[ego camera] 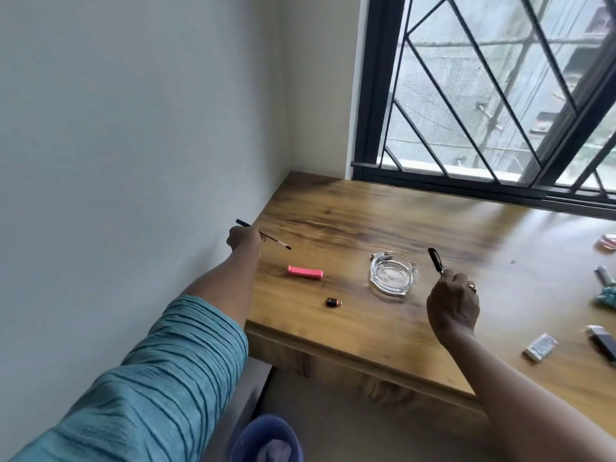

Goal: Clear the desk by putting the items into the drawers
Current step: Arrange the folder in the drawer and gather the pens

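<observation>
The left arm, in a teal sleeve [160, 371], stretched forward to the left edge of the wooden desk [366, 208]. The left hand [245, 236] hung there with its fingers curled round a thin brush [276, 242]. The brush's tip slanted down to the right and its dark end stuck out past the hand on the left. The right hand [453, 303] was raised over the front of the desk with its back to the camera. Its fingers were closed round the lower end of a black pen [435, 260], which pointed up and left just beside a glass ashtray [393, 273]. Between the hands, a pink clip [305, 272] and a small black cap [334, 302] lay on the desk. A silver packet [540, 347] lay farther right.
</observation>
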Available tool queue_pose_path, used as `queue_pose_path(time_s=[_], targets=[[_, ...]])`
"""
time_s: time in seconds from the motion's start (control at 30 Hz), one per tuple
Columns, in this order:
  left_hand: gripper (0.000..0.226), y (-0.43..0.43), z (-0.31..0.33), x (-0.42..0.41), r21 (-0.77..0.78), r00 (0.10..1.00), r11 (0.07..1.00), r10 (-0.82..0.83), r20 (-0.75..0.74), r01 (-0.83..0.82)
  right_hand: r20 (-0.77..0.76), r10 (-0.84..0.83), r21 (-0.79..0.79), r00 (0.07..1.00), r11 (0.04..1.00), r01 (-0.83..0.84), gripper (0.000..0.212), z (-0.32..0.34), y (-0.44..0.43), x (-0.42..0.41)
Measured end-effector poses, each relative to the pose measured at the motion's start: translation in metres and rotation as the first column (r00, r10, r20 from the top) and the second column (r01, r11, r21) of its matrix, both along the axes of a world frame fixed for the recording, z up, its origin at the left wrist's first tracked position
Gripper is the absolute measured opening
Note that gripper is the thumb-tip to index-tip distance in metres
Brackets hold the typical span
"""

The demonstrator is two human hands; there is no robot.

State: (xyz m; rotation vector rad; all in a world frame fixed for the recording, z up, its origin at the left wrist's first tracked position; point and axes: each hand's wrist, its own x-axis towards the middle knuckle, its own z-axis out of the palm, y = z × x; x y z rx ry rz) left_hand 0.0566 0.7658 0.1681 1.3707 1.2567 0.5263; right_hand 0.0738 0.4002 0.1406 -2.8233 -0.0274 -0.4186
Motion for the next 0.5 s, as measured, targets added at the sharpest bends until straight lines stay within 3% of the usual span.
queue_pose_path(time_s=[0.27, 0.5], targets=[[0.028, -0.088, 0.023, -0.103, 0.22, 0.997, 0.973, -0.077, 0.02, 0.071, -0.059, 0.109, 0.183, 0.992, 0.978, -0.096, 0.029, -0.006, -0.046, -0.08], [0.029, -0.164, 0.023, -0.196, 0.125, 0.983, 0.985, -0.137, 0.12, 0.122, -0.11, 0.256, 0.281, 0.96, 0.935, -0.217, 0.035, -0.005, -0.054, -0.148]])
